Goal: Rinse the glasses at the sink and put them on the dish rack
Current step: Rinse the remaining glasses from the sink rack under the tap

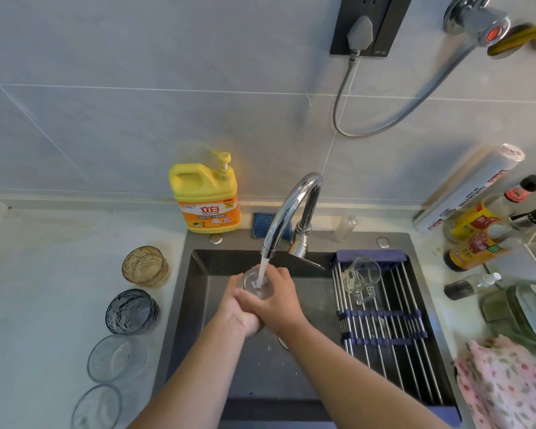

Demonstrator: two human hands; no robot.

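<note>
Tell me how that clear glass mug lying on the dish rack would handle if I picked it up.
The glass mug is probably wet and slippery. It lies on its side across the dish rack bars, so a nudge might roll it. Being thin clear glass, it looks fragile; its handle likely offers the safest hold.

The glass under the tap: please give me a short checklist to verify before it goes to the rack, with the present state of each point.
1. Water stream enters the glass: ok.
2. Both hands grip the glass, left hand and right hand: ok.
3. Free bars on the rack in front of the cup lying there: ok.
4. Glass fully rinsed: cannot tell.
5. Tap turned off: not ok, water is running.
6. Four glasses wait on the counter, nearest the amber glass: ok.
</note>
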